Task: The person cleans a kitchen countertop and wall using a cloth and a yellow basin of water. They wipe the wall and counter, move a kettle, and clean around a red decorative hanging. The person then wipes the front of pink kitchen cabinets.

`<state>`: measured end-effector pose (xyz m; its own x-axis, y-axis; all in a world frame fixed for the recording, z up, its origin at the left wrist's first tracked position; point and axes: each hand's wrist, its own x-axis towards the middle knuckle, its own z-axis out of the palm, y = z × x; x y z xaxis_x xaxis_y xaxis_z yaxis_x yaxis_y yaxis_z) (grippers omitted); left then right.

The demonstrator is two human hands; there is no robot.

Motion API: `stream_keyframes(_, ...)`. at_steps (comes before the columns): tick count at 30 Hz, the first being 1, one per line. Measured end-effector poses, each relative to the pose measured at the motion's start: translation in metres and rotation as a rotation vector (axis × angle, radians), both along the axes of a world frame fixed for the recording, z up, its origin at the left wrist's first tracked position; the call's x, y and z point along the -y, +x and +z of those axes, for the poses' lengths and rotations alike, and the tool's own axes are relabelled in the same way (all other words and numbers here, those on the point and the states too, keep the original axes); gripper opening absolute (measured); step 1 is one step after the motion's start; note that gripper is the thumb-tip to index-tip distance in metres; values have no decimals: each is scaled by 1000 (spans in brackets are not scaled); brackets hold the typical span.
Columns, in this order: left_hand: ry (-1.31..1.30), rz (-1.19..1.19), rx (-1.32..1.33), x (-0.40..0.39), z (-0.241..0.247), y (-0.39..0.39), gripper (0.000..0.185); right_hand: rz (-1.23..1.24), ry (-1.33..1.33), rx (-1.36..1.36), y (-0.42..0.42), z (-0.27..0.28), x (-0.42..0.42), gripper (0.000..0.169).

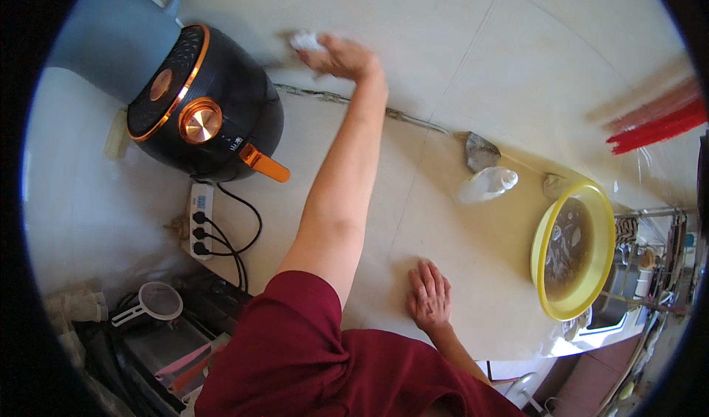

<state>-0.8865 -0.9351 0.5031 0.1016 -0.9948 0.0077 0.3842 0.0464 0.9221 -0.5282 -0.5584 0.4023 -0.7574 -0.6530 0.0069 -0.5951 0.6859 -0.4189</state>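
Observation:
My left hand [346, 57] reaches far forward and holds a crumpled white cloth or pad [306, 41] against the pale tiled wall [421, 35]. Its exact kind is blurred. Below that hand, a dark, stained seam runs where the wall meets the countertop [399, 195]. Palm down on the countertop near my body, my right hand [429, 298] holds nothing. A black air fryer [243, 85] with copper-coloured trim and an orange handle stands left of my left forearm. To the right are a whitish plastic bottle [487, 184] and a grey cloth or pad [481, 151] in the corner.
A yellow basin [604, 284] of murky water sits at the right, by a metal rack [673, 251]. At the left are a plugged-in power strip [201, 206], a blue-grey handled container [119, 35] and a small strainer [160, 301]. Something red [659, 126] juts in at the right.

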Motion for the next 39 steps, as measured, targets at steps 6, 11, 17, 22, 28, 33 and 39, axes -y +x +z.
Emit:
stream_keyframes(6, 833, -514, -164, -73, -54, 3, 53, 1, -40, -26, -4, 2, 2, 57)
stream_keyframes(11, 238, -366, 147, -164, 48, 10, 53, -18, -44, 6, 0, 3, -2, 56)
stream_keyframes(17, 155, -691, -243, -139, 28, 68, 50, -36, -91, -6, -1, 8, -6, 52)
stream_keyframes(22, 78, -875, 212, -141, -15, 163, 60, -29, -182, -51, -2, 2, -12, 51)
stream_keyframes(28, -409, -1099, 874, -158, -118, 262, 70, -46, -520, 134, -19, -17, -27, 52)
stream_keyframes(33, -712, -1178, 1169, -180, -65, 306, 74, -464, -724, 236, -128, -1, -30, 71)
stream_keyframes(39, -772, -924, 1212, -116, -80, 330, 69, -318, -938, 538, -218, 15, 12, 87)
